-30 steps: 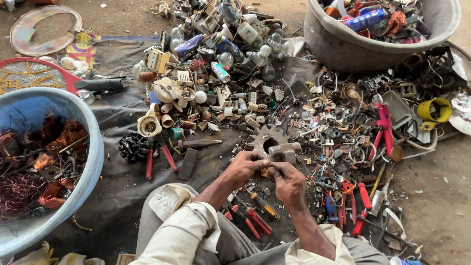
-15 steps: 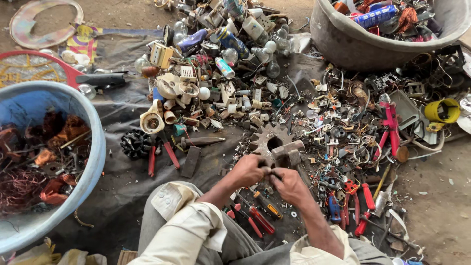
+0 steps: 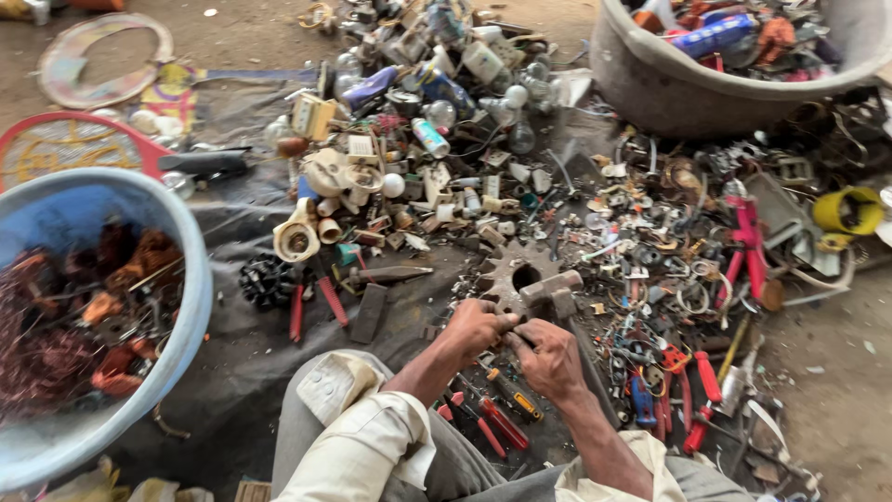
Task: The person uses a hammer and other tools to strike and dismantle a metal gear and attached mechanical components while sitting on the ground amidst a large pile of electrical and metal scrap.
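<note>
Both hands are seen at lower centre of the frame, fingertips meeting: left hand (image 3: 476, 330) and right hand (image 3: 550, 358) are curled closed around a small item, too small to identify. Just above them, a rusty toothed metal gear wheel (image 3: 509, 275) lies on the dark ground cloth (image 3: 232, 363). A blue plastic tub of copper wire (image 3: 190, 270) sits at left.

Small item pinched between left hand (image 3: 474, 330) and right hand (image 3: 548, 358): hidden by fingers, kind cannot be told. Gear (image 3: 509, 277): near edge covered by left hand. Blue tub (image 3: 190, 279): cut off by left and bottom picture edges. Grey tub (image 3: 669, 88): cut off at top and right edges. Scrap heap (image 3: 650, 242) on tarp (image 3: 232, 363): most pieces too small to identify. Far pile blurred.
</note>
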